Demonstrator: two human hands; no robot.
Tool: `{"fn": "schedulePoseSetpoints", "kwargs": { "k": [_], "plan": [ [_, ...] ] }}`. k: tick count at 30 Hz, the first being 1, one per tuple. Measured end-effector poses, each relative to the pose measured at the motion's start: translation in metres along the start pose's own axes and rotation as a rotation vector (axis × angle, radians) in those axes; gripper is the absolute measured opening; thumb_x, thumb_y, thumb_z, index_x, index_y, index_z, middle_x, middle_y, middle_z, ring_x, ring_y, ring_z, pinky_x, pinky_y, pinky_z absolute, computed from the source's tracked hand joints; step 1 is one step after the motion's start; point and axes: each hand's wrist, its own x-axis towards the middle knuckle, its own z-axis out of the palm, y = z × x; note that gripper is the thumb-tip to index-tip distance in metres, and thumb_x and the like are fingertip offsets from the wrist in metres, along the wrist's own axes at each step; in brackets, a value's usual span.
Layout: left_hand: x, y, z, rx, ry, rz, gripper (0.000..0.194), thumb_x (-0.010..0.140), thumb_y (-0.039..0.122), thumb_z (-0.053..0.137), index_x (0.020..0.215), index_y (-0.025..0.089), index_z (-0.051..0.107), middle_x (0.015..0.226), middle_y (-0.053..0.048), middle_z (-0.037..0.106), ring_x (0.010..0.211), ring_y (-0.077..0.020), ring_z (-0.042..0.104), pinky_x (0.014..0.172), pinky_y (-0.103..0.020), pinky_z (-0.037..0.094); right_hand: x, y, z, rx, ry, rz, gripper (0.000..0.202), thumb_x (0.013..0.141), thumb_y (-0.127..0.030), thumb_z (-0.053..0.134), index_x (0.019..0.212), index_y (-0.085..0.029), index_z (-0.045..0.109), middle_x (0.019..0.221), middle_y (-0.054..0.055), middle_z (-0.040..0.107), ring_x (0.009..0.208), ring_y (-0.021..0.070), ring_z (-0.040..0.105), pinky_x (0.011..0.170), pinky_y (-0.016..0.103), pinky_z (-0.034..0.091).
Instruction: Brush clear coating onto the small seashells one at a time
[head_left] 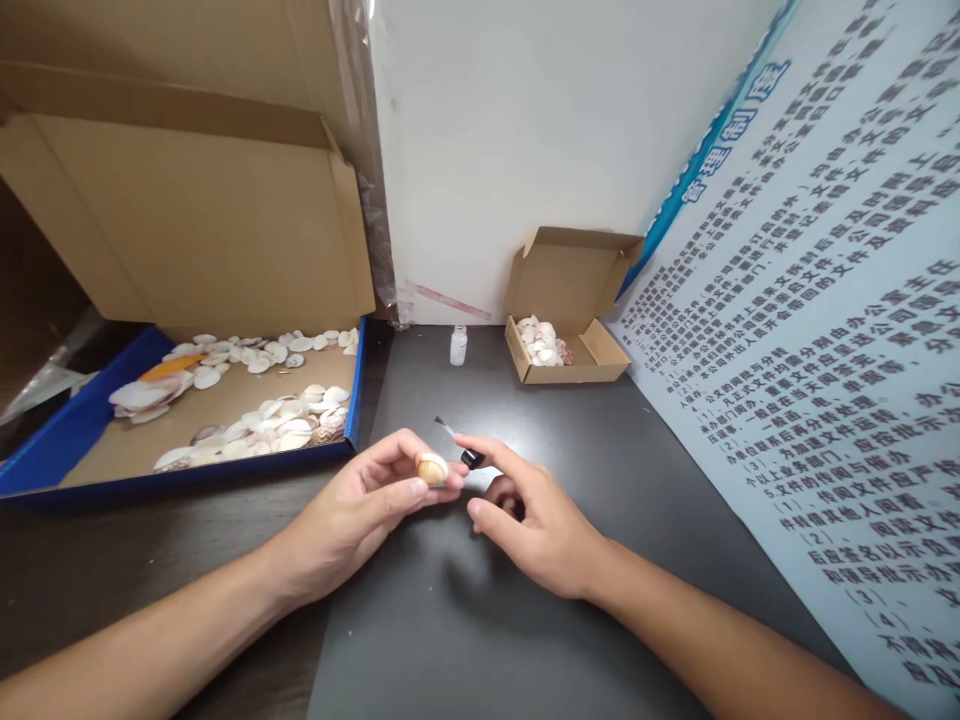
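Observation:
Between the thumb and fingers of my left hand (375, 505) is a small orange-tan and white seashell (433, 468). My right hand (544, 520) grips the black cap of a small bottle brush (472, 458); its thin stem and dark bristles point up and left, just beyond the shell. The brush tip is apart from the shell. Farther back, a small clear bottle (458, 346) with a pale label stands upright without its cap on the dark mat (405, 650).
A large blue-edged cardboard box (225, 470) on the left lies open, holding many white shells (292, 425) and an orange piece (171, 367). Back right stands a small open cardboard box (574, 374) with shells (541, 340). A printed sheet (810, 400) borders the right side.

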Motion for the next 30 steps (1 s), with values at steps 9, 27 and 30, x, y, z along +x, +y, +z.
{"fn": "schedulePoseSetpoints", "kwargs": {
  "k": [9,27,30],
  "plan": [
    [0.0,-0.008,-0.006,0.202,-0.156,0.039,0.007,0.089,0.028,0.068,0.088,0.021,0.067,0.12,-0.005,0.067,0.108,-0.0193,0.06,0.098,-0.034,0.044,0.002,0.002,0.004,0.205,-0.089,0.08,0.062,0.089,-0.022,0.056,0.148,-0.029,0.041,0.095,0.003,0.07,0.072,0.0153,0.067,0.062,0.027,0.049],
    [0.002,-0.002,0.002,0.386,-0.185,0.039,0.009,0.092,0.024,0.06,0.086,0.017,0.061,0.109,-0.006,0.068,0.097,-0.0165,0.065,0.089,-0.03,0.048,0.005,0.003,0.003,0.394,-0.135,0.157,0.046,0.093,-0.034,0.05,0.138,-0.024,0.055,0.103,0.007,0.07,0.074,0.0149,0.07,0.05,0.019,0.04],
    [0.003,-0.002,0.002,0.398,-0.2,0.059,0.009,0.093,0.023,0.058,0.086,0.018,0.06,0.098,-0.003,0.067,0.094,-0.0157,0.064,0.088,-0.029,0.047,0.004,0.003,0.002,0.385,-0.161,0.14,0.045,0.098,-0.039,0.046,0.141,-0.028,0.051,0.117,0.008,0.067,0.081,0.0148,0.068,0.052,0.02,0.041]
  ]
}}
